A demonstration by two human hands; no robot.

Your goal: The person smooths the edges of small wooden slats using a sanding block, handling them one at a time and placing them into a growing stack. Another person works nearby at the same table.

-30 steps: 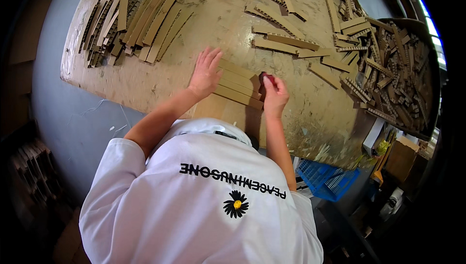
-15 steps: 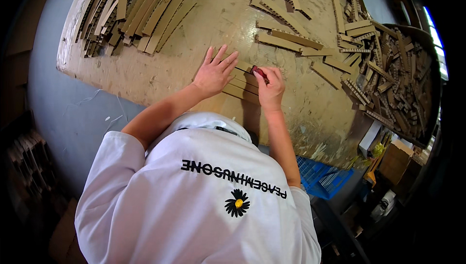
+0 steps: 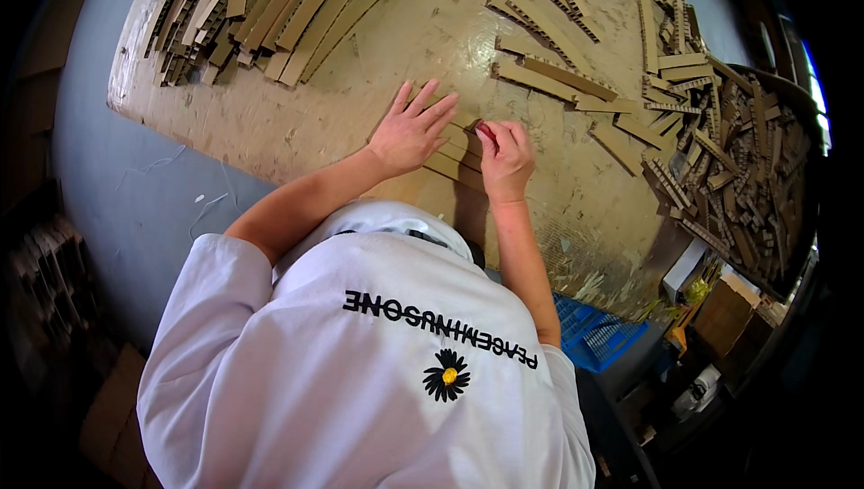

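Several brown cardboard strips [image 3: 457, 170] lie side by side on the worktable [image 3: 297, 129], just in front of my body. My left hand [image 3: 405, 136] rests flat over their left part with fingers spread, holding nothing. At their right part, my right hand [image 3: 508, 165] is closed in a pinch on a small dark-red tool [image 3: 486, 131]. Mostly covered by my fingers, the tool does not show its exact kind, and its working end is hidden.
A row of long cardboard strips [image 3: 306, 17] stands at the far left of the table. Loose strips [image 3: 558, 80] lie at the back right. Beside them, a large round container [image 3: 792, 278] is heaped with honeycomb-edged pieces. A blue plastic crate [image 3: 598, 336] sits below the table's right edge.
The whole view has shifted a little. My right hand has turned slightly, and its fingers now cover more of the red tool. My left hand stays flat on the strips.
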